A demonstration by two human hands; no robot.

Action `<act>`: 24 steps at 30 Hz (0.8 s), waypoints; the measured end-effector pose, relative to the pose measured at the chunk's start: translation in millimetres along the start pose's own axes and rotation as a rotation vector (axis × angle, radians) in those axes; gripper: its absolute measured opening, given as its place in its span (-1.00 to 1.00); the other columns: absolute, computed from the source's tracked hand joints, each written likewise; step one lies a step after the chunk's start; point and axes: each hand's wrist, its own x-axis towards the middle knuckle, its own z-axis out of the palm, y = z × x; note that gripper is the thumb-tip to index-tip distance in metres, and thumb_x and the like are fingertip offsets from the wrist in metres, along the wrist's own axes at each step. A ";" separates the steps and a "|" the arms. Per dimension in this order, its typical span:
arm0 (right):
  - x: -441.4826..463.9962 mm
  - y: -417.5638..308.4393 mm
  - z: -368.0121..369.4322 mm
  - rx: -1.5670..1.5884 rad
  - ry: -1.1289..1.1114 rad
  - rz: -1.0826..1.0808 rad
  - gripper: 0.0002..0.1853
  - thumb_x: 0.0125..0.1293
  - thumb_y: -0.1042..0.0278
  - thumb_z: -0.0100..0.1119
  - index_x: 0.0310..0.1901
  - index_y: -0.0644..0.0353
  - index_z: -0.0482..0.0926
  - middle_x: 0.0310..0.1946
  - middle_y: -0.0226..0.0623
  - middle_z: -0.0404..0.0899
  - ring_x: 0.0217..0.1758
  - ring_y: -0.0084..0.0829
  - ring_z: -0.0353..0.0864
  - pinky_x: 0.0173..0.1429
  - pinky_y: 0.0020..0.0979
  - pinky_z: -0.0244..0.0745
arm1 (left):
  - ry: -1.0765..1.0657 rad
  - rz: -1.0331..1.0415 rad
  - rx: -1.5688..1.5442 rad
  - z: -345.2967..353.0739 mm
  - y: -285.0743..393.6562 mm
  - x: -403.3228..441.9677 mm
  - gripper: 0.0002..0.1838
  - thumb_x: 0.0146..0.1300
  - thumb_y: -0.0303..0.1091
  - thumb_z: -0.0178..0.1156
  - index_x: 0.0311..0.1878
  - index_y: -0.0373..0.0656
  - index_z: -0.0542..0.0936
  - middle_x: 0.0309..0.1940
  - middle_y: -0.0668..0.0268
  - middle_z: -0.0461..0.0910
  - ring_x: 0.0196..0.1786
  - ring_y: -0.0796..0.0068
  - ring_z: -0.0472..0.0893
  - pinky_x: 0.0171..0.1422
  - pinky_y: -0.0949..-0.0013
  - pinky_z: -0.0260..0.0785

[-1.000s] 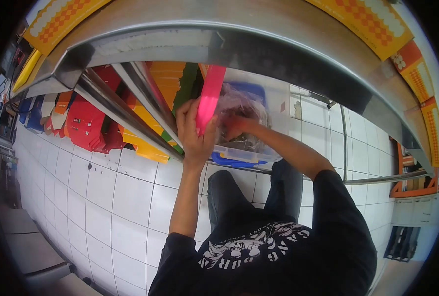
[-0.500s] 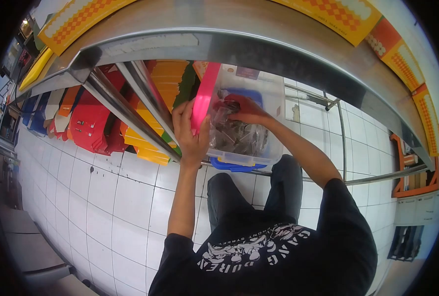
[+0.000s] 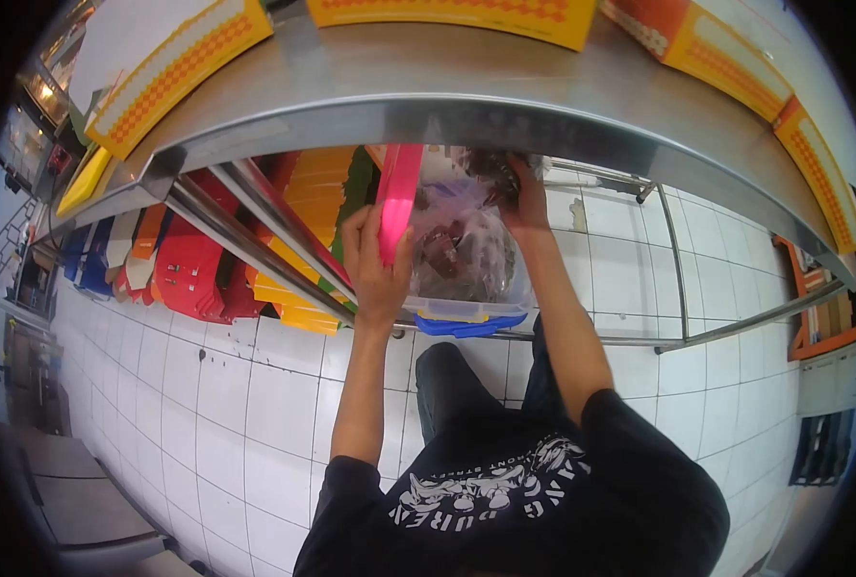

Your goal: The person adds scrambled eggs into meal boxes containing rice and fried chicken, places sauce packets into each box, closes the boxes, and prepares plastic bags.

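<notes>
My left hand (image 3: 378, 267) is closed around the near end of a bright pink lid (image 3: 401, 197), which stands on edge along the left side of a clear plastic storage box (image 3: 442, 308). A blue latch (image 3: 471, 325) sits on the box's near side. Inside lie clear plastic bags (image 3: 466, 255) with dark brown contents. At the far right of the box, my right hand (image 3: 529, 200) grips a bag of dark pieces (image 3: 490, 171); its fingers are partly hidden behind the bag and under the table edge.
A steel table (image 3: 428, 72) with yellow-orange boxes (image 3: 457, 21) overhangs the storage box. Metal legs (image 3: 255, 245) stand to the left, beside flat red (image 3: 189, 274) and yellow cardboard pieces (image 3: 314, 202). A steel rail (image 3: 678, 269) runs on the right above white floor tiles.
My right hand has moved from the middle of the box to its far right, bringing up the bag of dark pieces. My left hand stays on the pink lid. The view has shifted slightly.
</notes>
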 end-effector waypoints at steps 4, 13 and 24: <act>-9.2 -12.8 1.2 0.241 0.024 -0.036 -0.74 0.42 0.36 0.16 0.09 0.15 0.52 -0.03 -0.25 0.64 -0.03 -0.27 0.66 0.02 -0.24 0.62 | -0.068 0.035 0.041 4.5 16.2 -0.4 -0.58 0.29 -0.40 0.31 0.16 -0.35 0.51 -0.01 0.04 0.47 0.03 0.08 0.51 0.11 0.21 0.39; -131.9 -105.0 -38.0 0.359 0.132 -0.196 -0.69 0.46 0.28 0.13 0.14 0.20 0.50 0.09 -0.23 0.62 0.04 -0.32 0.66 0.06 -0.29 0.58 | -0.488 0.535 0.199 31.3 69.4 -47.8 -0.51 0.15 -0.25 0.38 0.13 -0.24 0.55 -0.02 0.17 0.52 -0.02 0.18 0.51 0.04 0.23 0.44; -211.0 -143.7 -102.1 0.336 0.246 -0.159 -0.62 0.41 0.29 0.21 0.18 0.25 0.48 0.09 -0.20 0.60 0.12 -0.29 0.60 0.21 -0.26 0.52 | -0.771 0.683 0.172 48.9 60.1 -94.5 -0.49 0.17 -0.19 0.32 0.14 -0.23 0.55 0.01 0.28 0.54 -0.09 0.30 0.52 0.05 0.28 0.46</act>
